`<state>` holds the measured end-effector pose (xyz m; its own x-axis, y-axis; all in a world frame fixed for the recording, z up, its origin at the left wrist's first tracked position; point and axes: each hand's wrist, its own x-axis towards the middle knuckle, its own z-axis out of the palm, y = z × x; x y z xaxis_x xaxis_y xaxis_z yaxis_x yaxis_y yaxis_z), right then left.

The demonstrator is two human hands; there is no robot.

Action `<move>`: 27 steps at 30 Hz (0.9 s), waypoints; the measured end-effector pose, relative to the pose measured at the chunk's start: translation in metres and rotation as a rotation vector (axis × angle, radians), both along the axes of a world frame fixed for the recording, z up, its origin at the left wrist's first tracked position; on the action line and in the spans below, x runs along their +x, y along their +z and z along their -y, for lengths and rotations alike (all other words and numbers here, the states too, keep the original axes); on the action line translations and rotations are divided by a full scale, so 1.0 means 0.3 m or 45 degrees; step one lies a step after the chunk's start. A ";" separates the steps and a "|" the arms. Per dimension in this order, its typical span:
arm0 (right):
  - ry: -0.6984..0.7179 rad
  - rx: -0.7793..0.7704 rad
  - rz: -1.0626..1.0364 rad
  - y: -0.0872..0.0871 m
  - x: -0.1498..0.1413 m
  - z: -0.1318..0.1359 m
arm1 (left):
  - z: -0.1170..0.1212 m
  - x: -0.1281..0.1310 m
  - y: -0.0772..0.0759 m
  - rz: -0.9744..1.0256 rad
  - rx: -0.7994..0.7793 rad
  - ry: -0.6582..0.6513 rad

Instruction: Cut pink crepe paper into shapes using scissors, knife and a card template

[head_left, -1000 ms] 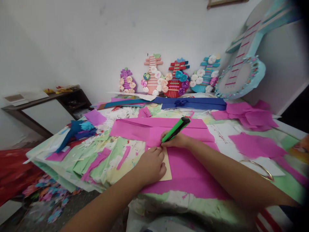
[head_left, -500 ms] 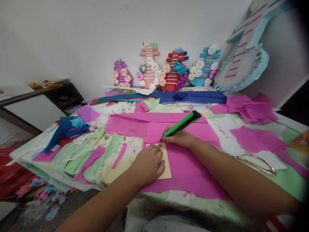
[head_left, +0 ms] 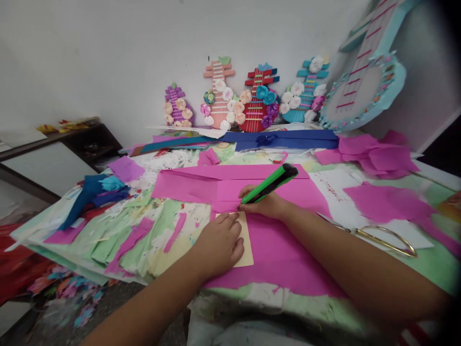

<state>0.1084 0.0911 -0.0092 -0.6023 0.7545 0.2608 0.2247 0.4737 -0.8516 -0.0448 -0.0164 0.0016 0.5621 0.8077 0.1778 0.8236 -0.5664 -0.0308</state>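
My left hand (head_left: 223, 245) lies flat on a cream square card (head_left: 248, 245), its fingers stretched toward the card's far edge. Under the card is pink crepe paper (head_left: 288, 269), spread over the table's near middle. My right hand (head_left: 264, 204) grips a green and black utility knife (head_left: 270, 182) like a pen. The knife slants up to the right, its lower end at the far edge of the card; the blade itself is too small to make out. Scissors with gold handles (head_left: 387, 240) lie beside my right forearm.
Pink paper pieces (head_left: 374, 154) are stacked at the right. A blue paper roll (head_left: 288, 140) lies across the back, before several flower-decorated paper instruments (head_left: 257, 101). Scraps (head_left: 131, 242) litter the left. A large light-blue instrument (head_left: 391, 96) leans at the right wall.
My view has shifted slightly, so the surroundings sit a little differently. The knife has moved very slightly left along the card's far edge; my left hand stays on the card.
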 end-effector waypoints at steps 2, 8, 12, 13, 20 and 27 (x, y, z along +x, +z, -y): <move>0.029 0.007 0.022 0.004 0.008 -0.001 | 0.002 0.001 0.002 0.013 -0.003 0.009; 0.100 0.001 0.041 0.007 0.016 -0.008 | -0.002 0.000 0.000 0.038 -0.003 0.001; 0.067 -0.049 0.016 0.000 0.018 -0.008 | -0.005 -0.001 0.001 0.044 0.002 -0.024; 0.058 -0.052 0.005 0.000 0.019 -0.007 | -0.005 -0.002 0.002 0.045 0.003 -0.025; 0.076 -0.040 0.000 -0.001 0.030 -0.004 | -0.004 -0.003 0.001 0.046 -0.014 -0.016; 0.034 -0.047 0.012 -0.007 0.032 -0.007 | -0.005 -0.005 -0.003 0.064 -0.001 -0.017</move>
<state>0.1180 0.0930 -0.0114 -0.6245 0.7473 0.2270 0.2208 0.4477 -0.8665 -0.0464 -0.0147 0.0006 0.5635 0.8001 0.2056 0.8162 -0.5776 0.0108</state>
